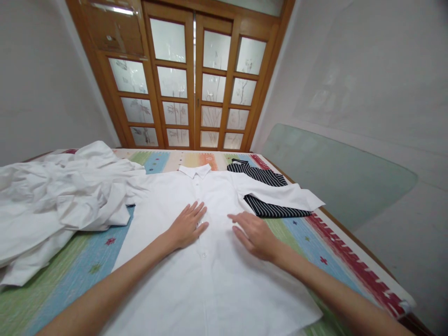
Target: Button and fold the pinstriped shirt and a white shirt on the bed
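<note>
A white button-up shirt lies spread front side up before me, its collar at the far end. Its right-hand sleeve stretches out across a black-and-white striped garment. My left hand rests flat on the shirt's front by the button line, fingers stretched out. Over the fabric just to the right of the buttons is my right hand, its fingers loosely bent and apart with nothing in them. Whether the right fingertips touch the cloth I cannot tell.
A heap of crumpled white cloth lies on the left, against the shirt's left-hand sleeve area. Beneath everything is a colourful striped cover. A pale glass panel leans on the right wall. Wooden glazed doors stand behind.
</note>
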Action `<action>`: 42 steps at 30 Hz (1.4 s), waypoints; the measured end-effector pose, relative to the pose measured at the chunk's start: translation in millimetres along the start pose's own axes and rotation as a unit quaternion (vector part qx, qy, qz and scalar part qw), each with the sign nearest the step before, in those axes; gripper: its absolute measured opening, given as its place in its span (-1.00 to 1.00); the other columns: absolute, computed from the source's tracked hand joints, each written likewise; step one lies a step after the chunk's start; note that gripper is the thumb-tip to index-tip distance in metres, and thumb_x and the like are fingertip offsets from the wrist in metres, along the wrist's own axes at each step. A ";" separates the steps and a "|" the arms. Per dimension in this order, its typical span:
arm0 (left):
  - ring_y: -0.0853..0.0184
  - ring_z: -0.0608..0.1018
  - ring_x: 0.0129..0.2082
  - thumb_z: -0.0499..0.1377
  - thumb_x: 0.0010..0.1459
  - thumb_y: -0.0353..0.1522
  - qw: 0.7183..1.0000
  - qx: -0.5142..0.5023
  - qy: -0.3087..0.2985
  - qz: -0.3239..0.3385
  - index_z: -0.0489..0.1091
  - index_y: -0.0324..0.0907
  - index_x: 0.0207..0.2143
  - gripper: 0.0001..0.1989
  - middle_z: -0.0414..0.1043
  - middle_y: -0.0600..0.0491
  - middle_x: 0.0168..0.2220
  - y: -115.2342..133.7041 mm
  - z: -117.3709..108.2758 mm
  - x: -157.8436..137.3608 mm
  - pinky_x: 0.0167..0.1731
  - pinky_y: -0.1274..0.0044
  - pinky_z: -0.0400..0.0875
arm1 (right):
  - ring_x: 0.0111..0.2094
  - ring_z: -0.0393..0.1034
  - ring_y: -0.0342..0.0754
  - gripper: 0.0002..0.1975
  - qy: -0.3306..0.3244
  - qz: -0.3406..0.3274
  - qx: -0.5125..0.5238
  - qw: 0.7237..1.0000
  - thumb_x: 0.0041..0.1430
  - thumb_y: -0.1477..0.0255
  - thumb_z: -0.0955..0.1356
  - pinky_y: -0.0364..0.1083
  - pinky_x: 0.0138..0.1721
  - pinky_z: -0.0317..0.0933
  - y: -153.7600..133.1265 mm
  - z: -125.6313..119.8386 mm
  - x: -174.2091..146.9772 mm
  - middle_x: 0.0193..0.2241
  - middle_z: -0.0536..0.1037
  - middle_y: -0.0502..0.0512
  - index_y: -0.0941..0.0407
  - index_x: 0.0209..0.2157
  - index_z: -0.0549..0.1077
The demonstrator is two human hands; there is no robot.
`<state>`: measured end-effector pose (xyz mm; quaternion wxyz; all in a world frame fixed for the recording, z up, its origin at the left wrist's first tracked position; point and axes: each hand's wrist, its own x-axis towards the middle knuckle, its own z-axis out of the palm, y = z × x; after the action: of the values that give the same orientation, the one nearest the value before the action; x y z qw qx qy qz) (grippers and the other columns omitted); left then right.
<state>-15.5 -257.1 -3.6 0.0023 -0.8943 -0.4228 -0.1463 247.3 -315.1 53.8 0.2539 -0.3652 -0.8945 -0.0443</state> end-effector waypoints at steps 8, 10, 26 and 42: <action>0.09 0.13 0.34 -0.14 0.35 -0.10 1.000 -0.014 -0.008 -0.017 0.19 -0.24 0.26 -0.42 0.13 -0.14 0.31 3.4 -0.3 -0.9 0.27 0.17 0.08 | 0.07 0.39 0.16 -0.42 -0.069 0.283 0.003 0.957 0.34 0.22 0.12 0.10 0.09 0.21 81.4 11.6 3.3 0.06 0.48 0.31 0.21 0.28 0.12; 0.09 0.13 0.33 -0.13 0.35 -0.11 1.000 -0.016 -0.008 -0.018 0.19 -0.24 0.26 -0.43 0.13 -0.14 0.31 4.6 -1.5 -1.0 0.27 0.17 0.08 | 0.14 0.33 0.18 -0.37 -0.082 0.300 0.014 0.950 0.33 0.18 0.12 0.12 0.14 0.16 89.9 16.4 3.4 0.15 0.39 0.32 0.21 0.31 0.08; 0.08 0.15 0.33 -0.12 0.34 -0.14 1.000 -0.022 0.011 -0.016 0.21 -0.23 0.25 -0.45 0.17 -0.14 0.29 4.8 1.5 -1.8 0.26 0.17 0.08 | 0.25 0.16 0.20 -0.23 -0.013 0.348 0.038 0.937 0.11 0.07 0.32 0.13 0.23 0.04 152.7 43.2 26.5 0.22 0.31 0.31 0.17 0.26 0.17; 0.09 0.17 0.32 -0.10 0.33 -0.13 0.999 -0.024 0.016 -0.019 0.21 -0.20 0.25 -0.45 0.17 -0.12 0.29 3.5 5.1 -2.1 0.27 0.16 0.08 | 0.22 0.18 0.16 -0.22 0.207 0.470 0.169 0.841 -0.02 0.23 0.41 0.12 0.25 0.04 213.7 30.6 15.4 0.22 0.28 0.26 0.12 0.24 0.19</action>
<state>-12.8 -260.3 -8.6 -0.0152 -0.8834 -0.4360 -0.1710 369.5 -141.4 12.1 0.4812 -0.6755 -0.5360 0.1576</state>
